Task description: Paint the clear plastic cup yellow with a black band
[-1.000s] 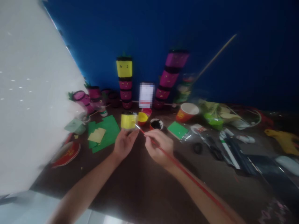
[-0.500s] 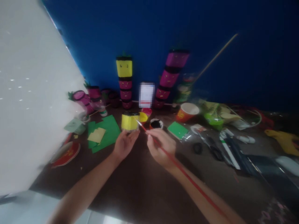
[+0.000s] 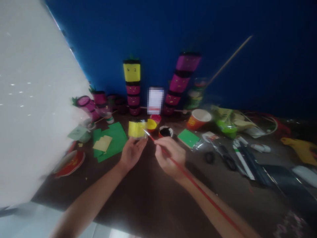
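My left hand [image 3: 133, 154] is closed round the lower part of a small yellow cup [image 3: 135, 129], which looks partly unpainted on its right side. The cup has a dark rim. In my right hand [image 3: 170, 158], pinched like a pen, is a paintbrush [image 3: 178, 165] with a long red handle. Its tip is at the right side of the cup; blur hides whether they touch. Just beyond my hands stand a small pot of yellow paint [image 3: 152, 125], a pink pot [image 3: 155, 119] and a cup with black paint [image 3: 165, 131].
Behind stand stacked painted cups with faces, one stack yellow-topped [image 3: 132, 71], another purple [image 3: 178, 83]. A phone [image 3: 155, 100] leans between them. Green paper [image 3: 111, 148] lies left. To the right are a red-and-white paper cup [image 3: 198, 119], pens, scissors and a yellow glue gun [image 3: 303, 150].
The yellow cup has turned slightly in my left hand, showing a paler patch on its right. My right hand and the brush have shifted a little to the left.
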`<state>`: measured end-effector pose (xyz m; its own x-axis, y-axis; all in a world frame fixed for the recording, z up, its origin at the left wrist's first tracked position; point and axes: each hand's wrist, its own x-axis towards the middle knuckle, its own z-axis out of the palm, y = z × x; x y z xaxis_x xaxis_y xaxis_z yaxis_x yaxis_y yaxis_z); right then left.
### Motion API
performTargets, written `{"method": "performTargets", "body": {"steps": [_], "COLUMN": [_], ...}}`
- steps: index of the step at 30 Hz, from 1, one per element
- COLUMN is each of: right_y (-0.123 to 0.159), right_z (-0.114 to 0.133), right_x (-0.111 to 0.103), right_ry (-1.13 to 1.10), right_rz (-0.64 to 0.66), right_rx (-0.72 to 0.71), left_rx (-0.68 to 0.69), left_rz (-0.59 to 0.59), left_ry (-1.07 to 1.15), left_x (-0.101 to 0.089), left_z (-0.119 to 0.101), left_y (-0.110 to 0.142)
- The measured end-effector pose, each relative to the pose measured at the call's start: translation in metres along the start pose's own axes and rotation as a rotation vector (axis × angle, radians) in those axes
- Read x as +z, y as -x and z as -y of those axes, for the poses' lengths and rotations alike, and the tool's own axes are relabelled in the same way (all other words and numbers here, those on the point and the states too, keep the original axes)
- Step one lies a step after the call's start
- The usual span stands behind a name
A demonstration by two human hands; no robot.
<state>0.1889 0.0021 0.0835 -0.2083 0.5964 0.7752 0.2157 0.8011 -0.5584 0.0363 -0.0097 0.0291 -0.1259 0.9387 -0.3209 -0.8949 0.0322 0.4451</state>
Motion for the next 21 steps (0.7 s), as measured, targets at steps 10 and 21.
{"method": "performTargets", "body": {"steps": [10, 21], "right_y": [0.0010, 0.0034], "right_z": [0.0019, 0.0013], "right_x": [-0.0009, -0.0004], "right_ry": [-0.001, -0.049], "right_rz": [0.013, 0.067], "right_rx": [0.001, -0.009], "left_rx": [0.014, 0.024], "left_rz": [-0.019, -0.090], "left_ry": [0.008, -0.006], "left_x": [-0.0008, 0.0020], "left_z": [0.0008, 0.0008], "left_y": [0.0000, -0.0003]}}
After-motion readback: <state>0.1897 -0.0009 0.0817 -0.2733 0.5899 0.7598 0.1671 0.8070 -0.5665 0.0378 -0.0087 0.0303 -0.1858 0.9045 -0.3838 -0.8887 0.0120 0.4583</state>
